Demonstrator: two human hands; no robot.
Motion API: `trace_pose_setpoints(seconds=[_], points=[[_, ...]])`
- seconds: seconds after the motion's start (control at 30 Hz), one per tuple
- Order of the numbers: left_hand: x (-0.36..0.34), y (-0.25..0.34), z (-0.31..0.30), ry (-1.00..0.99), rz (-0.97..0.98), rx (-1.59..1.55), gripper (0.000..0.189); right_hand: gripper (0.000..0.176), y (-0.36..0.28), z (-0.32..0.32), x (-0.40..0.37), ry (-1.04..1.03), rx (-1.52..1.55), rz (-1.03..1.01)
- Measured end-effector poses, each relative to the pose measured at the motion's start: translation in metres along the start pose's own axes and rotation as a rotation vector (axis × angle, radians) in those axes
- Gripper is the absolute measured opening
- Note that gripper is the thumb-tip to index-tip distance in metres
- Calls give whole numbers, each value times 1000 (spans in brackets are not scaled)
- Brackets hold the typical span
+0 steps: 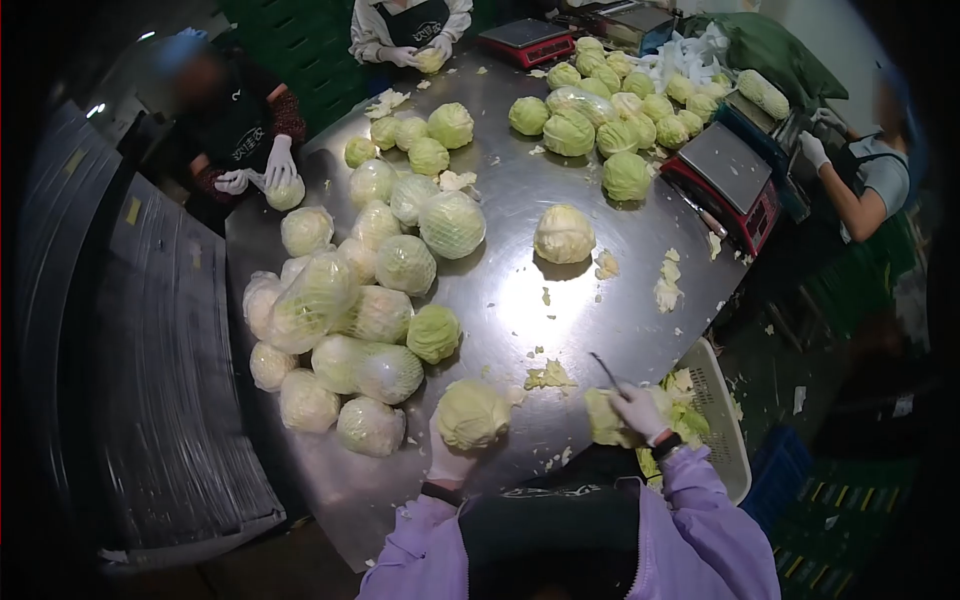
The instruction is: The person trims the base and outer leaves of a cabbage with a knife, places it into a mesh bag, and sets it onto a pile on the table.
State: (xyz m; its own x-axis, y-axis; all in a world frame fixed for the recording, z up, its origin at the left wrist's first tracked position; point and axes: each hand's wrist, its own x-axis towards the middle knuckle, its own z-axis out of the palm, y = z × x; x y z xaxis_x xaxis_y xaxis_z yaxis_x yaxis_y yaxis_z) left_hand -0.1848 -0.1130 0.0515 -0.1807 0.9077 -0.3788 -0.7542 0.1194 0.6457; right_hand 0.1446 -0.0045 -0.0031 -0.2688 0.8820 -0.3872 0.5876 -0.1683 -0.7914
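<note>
My left hand (450,457), in a white glove, cradles a trimmed pale green cabbage (473,414) from below at the table's near edge. The fingers are mostly hidden beneath the head. My gloved right hand (642,412) is closed on a thin dark knife (606,374), its blade pointing up and left. Against that hand lies a broad loose cabbage leaf (605,420), over the near right edge. Leaf scraps (550,376) are scattered between my two hands. Farther out on the steel table (500,330) sits a single pale cabbage (564,235).
Wrapped cabbages (378,314) crowd the left side; bare ones (570,132) are heaped at the far right. Red scales (735,170) stand along the right edge, a knife (710,220) beside one. A white crate (722,410) of leaves is at my right. Three co-workers stand around the table.
</note>
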Motion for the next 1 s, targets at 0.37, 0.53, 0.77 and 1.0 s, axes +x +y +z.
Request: trace_pose_setpoints(seconds=[0.37,0.53,0.77,1.0], points=[[30,-39,14,-248,-123,355,67,37,-127,-23,-50,-115,497,20],[10,8,63,-518,-688,-487,52,21,-186,-4,-38,-281,385,-159],[30,-16,6,-342,-489,-286,66,24,-129,-1,-9,-118,270,-75],[36,-9,82,-404,-12,231,40,51,-76,33,-44,-554,1042,74]])
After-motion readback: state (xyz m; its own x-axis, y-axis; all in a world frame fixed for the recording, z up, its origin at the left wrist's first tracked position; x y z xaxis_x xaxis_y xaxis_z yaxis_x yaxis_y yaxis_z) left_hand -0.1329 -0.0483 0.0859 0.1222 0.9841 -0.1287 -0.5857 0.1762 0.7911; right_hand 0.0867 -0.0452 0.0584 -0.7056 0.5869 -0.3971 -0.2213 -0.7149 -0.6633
